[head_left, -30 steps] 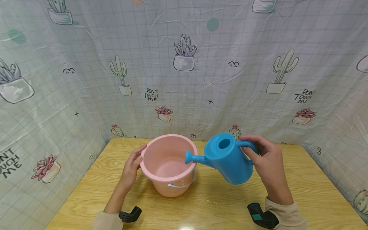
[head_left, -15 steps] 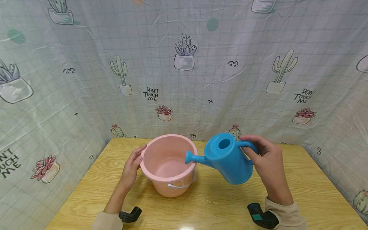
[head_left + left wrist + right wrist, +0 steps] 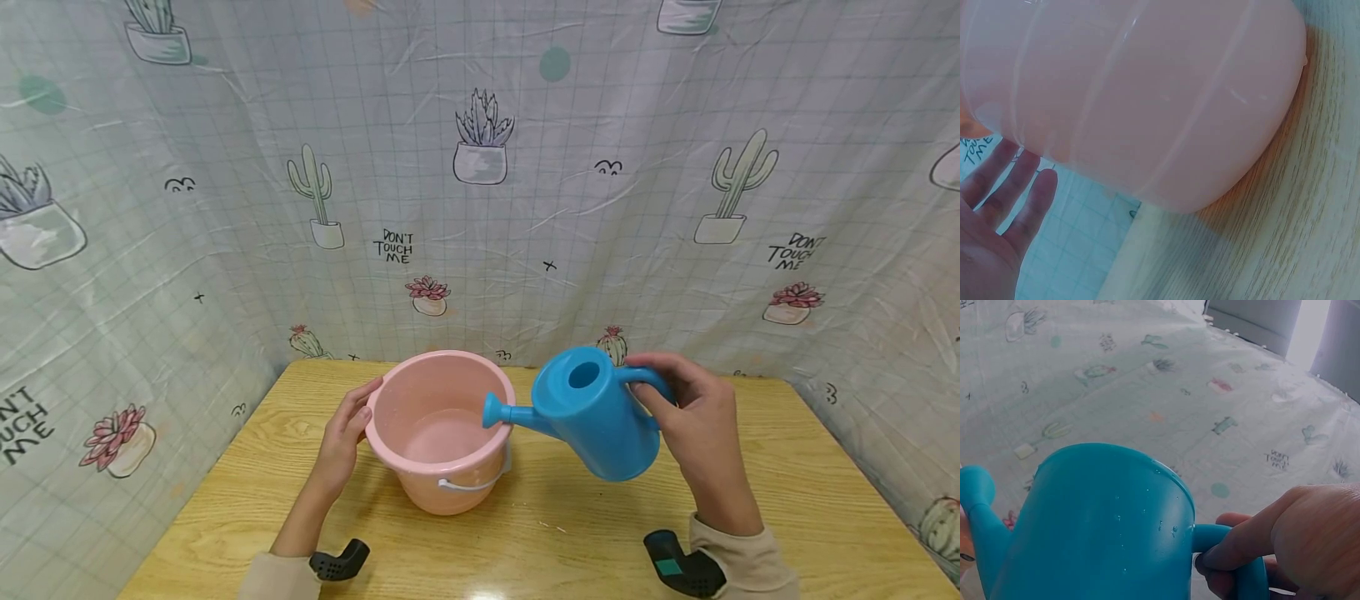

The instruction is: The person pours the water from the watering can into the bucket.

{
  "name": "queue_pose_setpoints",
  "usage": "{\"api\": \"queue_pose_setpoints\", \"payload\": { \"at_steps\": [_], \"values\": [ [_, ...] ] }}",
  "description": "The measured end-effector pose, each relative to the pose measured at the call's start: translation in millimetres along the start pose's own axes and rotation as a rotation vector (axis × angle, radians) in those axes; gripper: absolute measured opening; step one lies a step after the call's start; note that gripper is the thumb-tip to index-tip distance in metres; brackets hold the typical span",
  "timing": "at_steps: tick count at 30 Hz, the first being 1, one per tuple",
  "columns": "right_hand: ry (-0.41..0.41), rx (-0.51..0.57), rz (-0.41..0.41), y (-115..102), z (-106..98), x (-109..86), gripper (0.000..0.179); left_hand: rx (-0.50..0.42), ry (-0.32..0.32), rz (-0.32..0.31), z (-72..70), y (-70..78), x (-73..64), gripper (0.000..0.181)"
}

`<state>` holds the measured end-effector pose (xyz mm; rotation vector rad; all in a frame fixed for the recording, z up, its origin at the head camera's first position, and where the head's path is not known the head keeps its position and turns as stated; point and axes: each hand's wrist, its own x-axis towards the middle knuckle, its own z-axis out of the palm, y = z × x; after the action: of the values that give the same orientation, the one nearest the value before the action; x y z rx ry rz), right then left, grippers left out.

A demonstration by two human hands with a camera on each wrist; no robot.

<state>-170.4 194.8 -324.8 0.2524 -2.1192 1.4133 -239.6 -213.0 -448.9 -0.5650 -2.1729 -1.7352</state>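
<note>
A pink bucket [image 3: 442, 417] with a white handle stands upright on the table. Against its left side, just at the rim, rests my left hand [image 3: 341, 442], and the left wrist view shows its fingers [image 3: 1036, 203] fairly straight beside the bucket wall [image 3: 1141, 106]. My right hand [image 3: 693, 417] grips the handle of a blue watering can [image 3: 596, 417], thumb and fingers curled round it. The can is tilted left, with its spout head [image 3: 492, 410] over the bucket's right rim. Water drops dot the can's body [image 3: 1104, 531] in the right wrist view.
The wooden table [image 3: 570, 550] has small wet spots in front of the bucket. A patterned cloth [image 3: 555, 208] with cactus drawings hangs behind the table and along both sides. Each wrist carries a black strap device [image 3: 341, 561].
</note>
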Motion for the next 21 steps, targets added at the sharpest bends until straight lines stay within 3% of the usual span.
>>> {"api": "queue_pose_setpoints", "payload": {
  "at_steps": [21],
  "values": [
    [0.011,0.023,0.021,-2.8,1.0,1.2,0.025,0.007,-0.004,-0.006,-0.6,3.5,0.0,0.043]
  ]
}}
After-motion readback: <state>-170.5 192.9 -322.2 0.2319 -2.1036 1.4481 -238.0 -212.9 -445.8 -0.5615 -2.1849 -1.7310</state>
